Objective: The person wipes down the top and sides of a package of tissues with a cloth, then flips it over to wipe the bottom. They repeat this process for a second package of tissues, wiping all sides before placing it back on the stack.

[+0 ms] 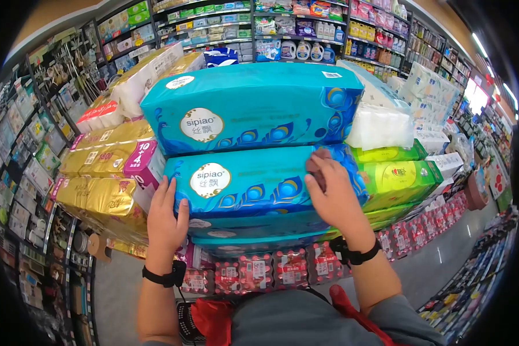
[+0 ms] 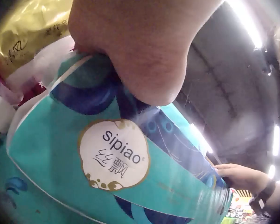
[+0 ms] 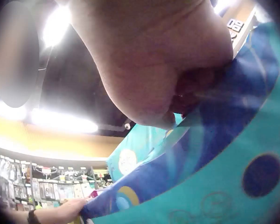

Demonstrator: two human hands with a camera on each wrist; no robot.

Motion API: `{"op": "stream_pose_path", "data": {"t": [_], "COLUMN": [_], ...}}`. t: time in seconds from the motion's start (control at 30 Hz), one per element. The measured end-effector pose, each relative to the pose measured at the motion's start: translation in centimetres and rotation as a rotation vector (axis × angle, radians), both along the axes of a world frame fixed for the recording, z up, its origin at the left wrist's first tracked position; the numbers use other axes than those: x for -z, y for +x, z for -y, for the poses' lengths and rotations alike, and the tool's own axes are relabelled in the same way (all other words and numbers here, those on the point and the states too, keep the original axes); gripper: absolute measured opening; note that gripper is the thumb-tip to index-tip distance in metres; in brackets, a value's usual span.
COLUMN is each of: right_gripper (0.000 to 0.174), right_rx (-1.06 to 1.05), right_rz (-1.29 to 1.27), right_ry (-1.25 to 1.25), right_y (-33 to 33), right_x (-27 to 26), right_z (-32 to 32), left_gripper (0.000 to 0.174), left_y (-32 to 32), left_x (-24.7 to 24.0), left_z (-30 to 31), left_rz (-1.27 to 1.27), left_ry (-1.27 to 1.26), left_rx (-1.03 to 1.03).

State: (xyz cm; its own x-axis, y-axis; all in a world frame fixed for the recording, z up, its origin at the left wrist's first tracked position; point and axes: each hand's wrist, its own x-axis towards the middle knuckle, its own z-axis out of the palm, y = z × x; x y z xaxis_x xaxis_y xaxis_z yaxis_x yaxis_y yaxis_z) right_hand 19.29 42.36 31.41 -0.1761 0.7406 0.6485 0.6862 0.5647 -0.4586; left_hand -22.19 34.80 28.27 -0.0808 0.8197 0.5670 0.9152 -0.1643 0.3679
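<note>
Teal-blue sipiao pack directly ahead of the torso, between both hands, with its long axis crosswise, left to right. Left hand at its left end, open, with fingers spread along the end and thumb at the front edge. Right hand over the upper face toward the right end, inboard of the corner, with bent fingers. Can't tell whether gripping film or only pressing; dark and hard to read under the fingertips. So left nearer its own end, right further in from the other. Directly behind and higher, a matching teal pack, roughly parallel. More of the same wrap below. On branding: "sipiao" plus "丝飘" in a white, gold-edged oval label, same mark on the rear pack and clear in the left wrist view. To the left, gold packs with "1800" and "10+4" on a purple end panel. To the right, green packs with a round emblem, wording too small to read. Low in front, red-wrapped packs, also illegible.
</note>
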Motion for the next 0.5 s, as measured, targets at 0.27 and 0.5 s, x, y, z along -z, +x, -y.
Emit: {"op": "stream_pose_path", "data": {"t": [0.27,0.5], "right_gripper": [0.033,0.035], "right_rx": [-0.562,-0.067], "right_rz": [0.017,0.081], "right_ry": [-0.166,-0.045], "right_y": [-18.5,-7.5], "right_x": [-0.6,-0.6], "right_z": [2.4,0.7], "left_gripper": [0.06,0.06], "left_y": [-0.6,-0.3], "left_x": [0.7,1.0], "left_z": [0.0,-0.3], "left_rz": [-0.021,-0.029], "left_ry": [0.022,0.044], "left_rx": [0.012,-0.016]}}
